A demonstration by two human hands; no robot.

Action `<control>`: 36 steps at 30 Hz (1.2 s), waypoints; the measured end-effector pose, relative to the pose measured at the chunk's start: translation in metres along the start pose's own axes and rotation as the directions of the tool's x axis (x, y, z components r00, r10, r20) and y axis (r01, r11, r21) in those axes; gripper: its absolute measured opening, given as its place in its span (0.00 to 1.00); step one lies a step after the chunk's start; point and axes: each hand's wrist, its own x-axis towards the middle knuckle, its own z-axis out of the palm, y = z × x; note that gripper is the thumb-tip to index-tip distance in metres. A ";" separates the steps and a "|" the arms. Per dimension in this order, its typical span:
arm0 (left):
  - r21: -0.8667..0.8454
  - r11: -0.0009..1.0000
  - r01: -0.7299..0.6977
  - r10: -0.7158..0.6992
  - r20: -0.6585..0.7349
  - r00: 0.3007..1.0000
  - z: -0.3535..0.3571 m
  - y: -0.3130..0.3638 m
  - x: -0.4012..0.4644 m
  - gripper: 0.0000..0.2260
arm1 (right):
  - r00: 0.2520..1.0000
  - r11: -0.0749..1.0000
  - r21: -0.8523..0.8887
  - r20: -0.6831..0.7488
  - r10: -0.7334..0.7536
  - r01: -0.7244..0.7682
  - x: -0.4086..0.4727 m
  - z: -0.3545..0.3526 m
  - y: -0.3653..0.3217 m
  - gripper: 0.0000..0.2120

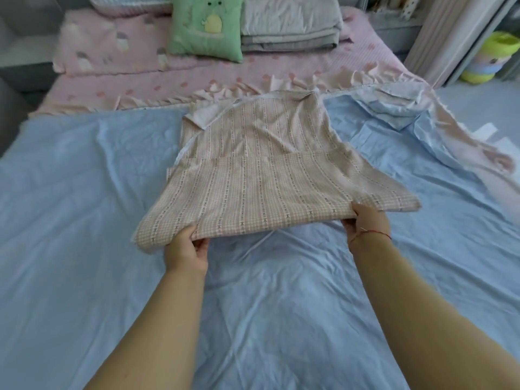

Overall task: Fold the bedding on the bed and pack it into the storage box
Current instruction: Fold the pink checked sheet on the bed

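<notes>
A pink checked cloth with striped bow print (261, 170) lies partly folded in the middle of the bed, its near edge lifted off the light blue sheet (84, 220). My left hand (187, 249) grips that near edge at its left end, thumb on top and fingers curled under. My right hand (368, 223) grips the same edge at its right end. A red string circles my right wrist. No storage box is in view.
A pink frilled blanket (197, 77) covers the far half of the bed. On it stand a green cushion (206, 26) and a folded grey quilt (291, 23). A crumpled blue pillowcase (394, 108) lies at right. Coloured toy rings (489, 57) stand on the floor.
</notes>
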 end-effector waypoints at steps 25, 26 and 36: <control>0.442 0.871 -0.215 0.187 0.107 0.977 0.061 0.041 -0.013 0.08 | 0.979 0.917 -0.344 0.041 -0.201 0.203 0.005 0.027 -0.061 0.04; 0.470 0.865 -0.177 0.146 0.102 0.984 0.069 0.042 -0.001 0.09 | 0.983 0.910 -0.372 0.045 -0.179 0.183 0.016 0.036 -0.061 0.04; 0.495 0.857 -0.146 0.060 0.185 0.981 0.177 0.072 0.106 0.10 | 0.971 0.713 -0.661 0.128 -0.200 0.234 0.103 0.160 -0.072 0.24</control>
